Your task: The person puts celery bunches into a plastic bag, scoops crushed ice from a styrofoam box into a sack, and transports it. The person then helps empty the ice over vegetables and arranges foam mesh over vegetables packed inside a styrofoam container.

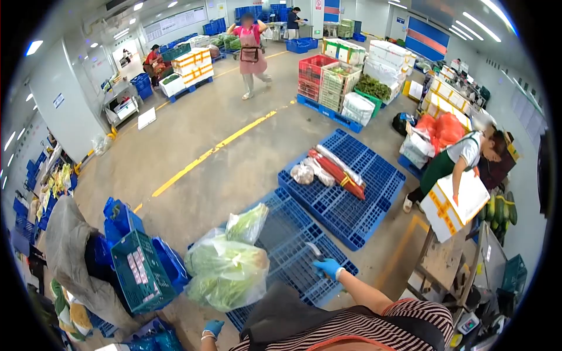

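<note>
My right hand [328, 268], in a blue glove, is closed around a small knife [315, 250]. Its curved blade points up and away over a blue pallet [287, 213]. My left hand [213, 329], also blue-gloved, hangs low near the bottom edge; its fingers are too small and unclear to read. Ahead of it, clear plastic bags of leafy green vegetables [228, 272] lie on the near pallet's left side. A smaller bag of greens [246, 224] rests at their far end. The left hand is apart from the bags.
A second blue pallet [374, 158] carries long red packages [339, 175] and a pale bag [302, 173]. Left stands a green crate [142, 272]. At right, a co-worker [462, 158] handles a white foam box [455, 202] at a wooden stand [440, 260]. Another person [250, 52] stands ahead.
</note>
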### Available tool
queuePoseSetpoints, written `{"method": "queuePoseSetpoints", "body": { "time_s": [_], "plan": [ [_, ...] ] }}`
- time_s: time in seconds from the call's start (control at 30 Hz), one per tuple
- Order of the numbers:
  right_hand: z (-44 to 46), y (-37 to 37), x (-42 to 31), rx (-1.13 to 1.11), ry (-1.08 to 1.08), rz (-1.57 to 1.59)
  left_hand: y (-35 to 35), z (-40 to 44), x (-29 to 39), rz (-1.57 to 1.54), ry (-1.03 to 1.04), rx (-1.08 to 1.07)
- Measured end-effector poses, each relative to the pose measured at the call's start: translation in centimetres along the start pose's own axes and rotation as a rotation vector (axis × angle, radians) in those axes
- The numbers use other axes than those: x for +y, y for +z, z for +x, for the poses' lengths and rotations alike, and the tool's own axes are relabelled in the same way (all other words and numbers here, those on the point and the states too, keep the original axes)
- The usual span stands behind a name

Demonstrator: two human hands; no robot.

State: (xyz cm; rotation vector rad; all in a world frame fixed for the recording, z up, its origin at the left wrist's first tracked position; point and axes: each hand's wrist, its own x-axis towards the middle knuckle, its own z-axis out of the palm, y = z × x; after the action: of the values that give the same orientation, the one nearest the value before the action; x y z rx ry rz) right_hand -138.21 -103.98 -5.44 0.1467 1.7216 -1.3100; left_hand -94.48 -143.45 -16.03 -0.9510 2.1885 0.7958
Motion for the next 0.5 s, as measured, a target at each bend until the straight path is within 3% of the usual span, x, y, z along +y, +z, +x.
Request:
{"method": "queuePoseSetpoints", "body": {
  "time_s": [0.07, 0.1, 0.13, 0.17, 0.23, 0.27, 0.3, 0.4, 0.43, 0.47, 0.5],
  "plan": [
    [9.1, -6.5, 7.3, 0.237, 0.013, -0.147, -5.1, 1.5, 3.8, -0.224, -0.029, 0.055],
    [7.6, -8.1, 6.0, 0.318, 0.242, -0.071, -7.0, 2.3, 5.2, -0.369, -0.035, 0.072],
    [12.8, -11.4, 13.1, 0.387, 0.318, 0.378, -8.9, 2.8, 6.5, -0.514, -0.043, 0.09],
    [8.6, -11.8, 9.6, 0.372, 0.432, 0.126, -11.3, 3.5, 8.6, -0.369, 0.043, 0.111],
    [6.4, -13.1, 8.4, 0.35, 0.521, 0.109, -19.2, 2.9, 17.4, -0.317, 0.231, 0.23],
    [5.8, -13.6, 7.4, 0.348, 0.552, 0.136, -22.5, 5.5, 20.2, -0.335, 0.42, 0.281],
    [5.8, -14.1, 6.0, 0.346, 0.572, 0.15, -31.1, 1.4, 29.8, -0.504, 0.642, 0.31],
    [9.4, -15.8, 0.6, 0.327, 0.608, 0.141, -47.9, 0.2, 47.3, -0.972, 0.859, 0.252],
    [11.3, -16.6, -1.9, 0.323, 0.613, 0.126, -53.0, -0.9, 51.9, -0.839, 1.08, 0.423],
    [12.8, -16.8, -5.4, 0.313, 0.616, 0.107, -56.7, 0.9, 55.7, -0.893, 1.352, 0.463],
    [15.9, -18.2, -7.3, 0.312, 0.62, 0.092, -60.5, 0.3, 61.0, -1.086, 1.635, 0.29]
  ]
}}
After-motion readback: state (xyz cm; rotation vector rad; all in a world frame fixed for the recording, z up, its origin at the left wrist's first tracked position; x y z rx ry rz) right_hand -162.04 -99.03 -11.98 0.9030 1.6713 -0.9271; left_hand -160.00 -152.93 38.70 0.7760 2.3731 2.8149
